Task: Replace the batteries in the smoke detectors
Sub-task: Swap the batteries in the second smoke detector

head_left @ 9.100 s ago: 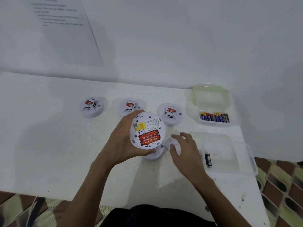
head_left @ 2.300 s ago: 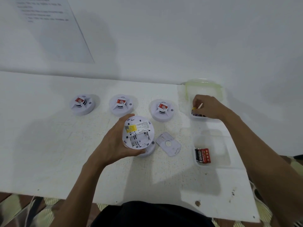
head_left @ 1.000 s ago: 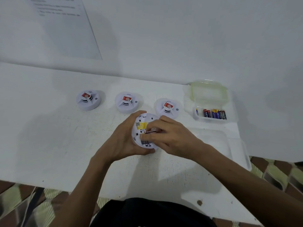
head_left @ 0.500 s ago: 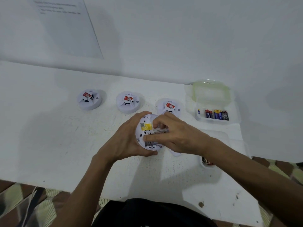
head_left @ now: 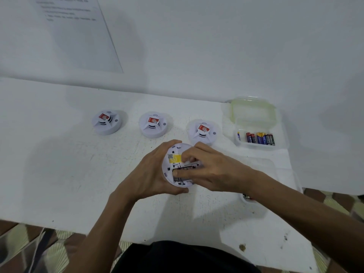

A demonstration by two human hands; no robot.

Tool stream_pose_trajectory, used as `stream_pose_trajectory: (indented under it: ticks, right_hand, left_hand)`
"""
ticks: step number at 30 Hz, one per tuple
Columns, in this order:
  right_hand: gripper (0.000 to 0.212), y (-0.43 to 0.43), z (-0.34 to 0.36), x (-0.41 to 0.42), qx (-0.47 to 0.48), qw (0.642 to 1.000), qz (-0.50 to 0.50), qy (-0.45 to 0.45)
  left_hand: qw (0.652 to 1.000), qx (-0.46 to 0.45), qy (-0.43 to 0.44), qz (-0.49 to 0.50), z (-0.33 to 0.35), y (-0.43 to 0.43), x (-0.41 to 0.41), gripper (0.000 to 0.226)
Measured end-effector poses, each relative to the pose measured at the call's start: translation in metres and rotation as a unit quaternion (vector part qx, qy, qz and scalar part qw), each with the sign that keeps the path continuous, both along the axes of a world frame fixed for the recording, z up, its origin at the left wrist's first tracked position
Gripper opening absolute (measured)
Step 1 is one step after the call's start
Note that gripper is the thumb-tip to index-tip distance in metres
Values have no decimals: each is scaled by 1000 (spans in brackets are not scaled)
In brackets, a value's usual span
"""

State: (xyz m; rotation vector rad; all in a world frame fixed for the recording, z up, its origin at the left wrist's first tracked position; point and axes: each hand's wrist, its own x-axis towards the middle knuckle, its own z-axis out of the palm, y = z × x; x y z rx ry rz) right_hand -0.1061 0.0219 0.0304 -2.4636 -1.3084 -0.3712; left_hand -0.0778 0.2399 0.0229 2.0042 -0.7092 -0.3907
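My left hand (head_left: 149, 174) grips a white round smoke detector (head_left: 167, 170), turned back-side up just above the table, with a yellow label (head_left: 175, 158) on it. My right hand (head_left: 214, 171) lies over its open battery bay, thumb and fingers pinched on a battery (head_left: 190, 166) that is mostly hidden. Three more white detectors (head_left: 106, 122) (head_left: 153, 124) (head_left: 203, 131) sit face up in a row behind. A clear box (head_left: 256, 115) at the back right holds several fresh batteries (head_left: 260, 137).
A second clear box (head_left: 275, 168) lies under my right forearm, with dark battery ends (head_left: 247, 196) peeking out at its front. A printed sheet (head_left: 78, 32) hangs on the wall. The white table (head_left: 59, 164) ends close to my body and at the right.
The bay held red batteries, then stood empty while my right hand reached into the far box. That hand has come back with a battery and now presses lower into the bay.
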Motion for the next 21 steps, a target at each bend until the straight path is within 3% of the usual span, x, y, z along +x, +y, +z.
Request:
stream_pose_trajectory:
  ticks: [3, 8, 11, 14, 16, 21]
  right_hand:
    - [27, 1, 1, -3, 15, 1000, -18, 8]
    - [29, -7, 11, 0, 23, 997, -71, 19]
    - [34, -24, 18, 12, 91, 983, -148, 55]
    - [27, -52, 25, 28, 182, 945, -255, 92]
    - [20, -75, 22, 40, 191, 912, -345, 112]
    - [20, -128, -9, 69, 46, 824, -493, 276]
  left_hand:
    - [1000, 2, -10, 2, 4, 2, 2, 74]
    - [999, -19, -43, -7, 0, 6, 8, 87]
    - [998, -23, -52, 5, 1, 8, 10, 87]
    - [998, -20, -60, 21, 5, 9, 12, 87]
    - [997, -24, -62, 32, 4, 10, 13, 89]
    - [997, -12, -68, 43, 0, 12, 16, 95]
